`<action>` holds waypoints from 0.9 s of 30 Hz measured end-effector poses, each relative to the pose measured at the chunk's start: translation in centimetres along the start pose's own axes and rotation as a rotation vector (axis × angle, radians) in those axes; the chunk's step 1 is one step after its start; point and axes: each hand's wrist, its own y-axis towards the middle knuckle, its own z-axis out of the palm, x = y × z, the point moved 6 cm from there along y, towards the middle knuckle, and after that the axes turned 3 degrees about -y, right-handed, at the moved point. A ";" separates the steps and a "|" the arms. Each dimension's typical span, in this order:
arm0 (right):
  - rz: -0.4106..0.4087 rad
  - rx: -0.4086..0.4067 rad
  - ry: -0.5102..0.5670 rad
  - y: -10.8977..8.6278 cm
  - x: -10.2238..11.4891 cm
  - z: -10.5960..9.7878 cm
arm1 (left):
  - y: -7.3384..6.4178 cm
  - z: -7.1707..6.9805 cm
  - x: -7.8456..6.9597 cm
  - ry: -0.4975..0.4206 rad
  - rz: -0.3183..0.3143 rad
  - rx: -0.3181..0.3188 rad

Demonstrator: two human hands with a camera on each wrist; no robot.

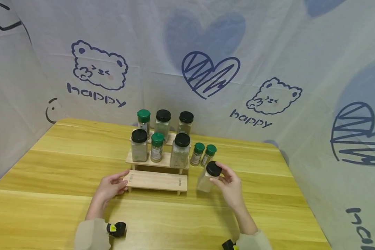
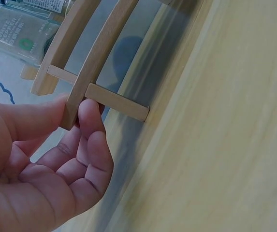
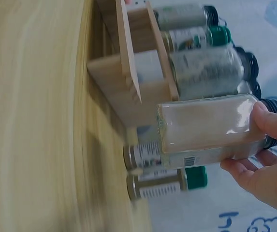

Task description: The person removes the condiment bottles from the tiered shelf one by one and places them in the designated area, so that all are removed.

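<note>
My left hand [image 1: 108, 187] pinches the left end of the lowest step [image 1: 156, 180] of a wooden tiered spice rack. In the left wrist view, the thumb lies on one side of the board [image 2: 99, 63] and curled fingers on the other. With my right hand [image 1: 232, 189] I grip a clear square spice jar [image 1: 205, 181] near its black lid, to the right of the rack. Pale contents fill much of this jar [image 3: 208, 125], which is held tilted above the table in the right wrist view. No jar stands on the lowest step.
The middle step bears two black-lidded jars [image 1: 179, 152] and a green-lidded one [image 1: 156, 151]. Behind, the top step holds a green-lidded jar [image 1: 143, 119] and two black-lidded ones [image 1: 162, 126]. Two small green-lidded jars [image 1: 197, 155] stand right of the rack on the wooden table [image 1: 65, 166].
</note>
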 end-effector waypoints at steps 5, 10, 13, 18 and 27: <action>0.026 -0.036 -0.010 0.7 -0.8 -1.4 | -0.1 -0.1 0.0 -0.003 -0.001 -0.006; 0.045 -0.061 -0.007 1.4 -1.8 -2.5 | -0.1 -0.1 0.0 -0.006 -0.001 -0.010; 0.069 -0.087 -0.013 1.9 -2.6 -3.1 | -0.1 -0.2 0.1 -0.007 -0.001 -0.012; 0.088 -0.116 -0.050 2.7 -3.8 -3.8 | 0.1 -0.2 0.1 -0.004 0.002 -0.016; 0.092 -0.105 -0.162 4.9 -5.9 -4.4 | 0.3 -0.2 0.1 -0.002 0.012 -0.008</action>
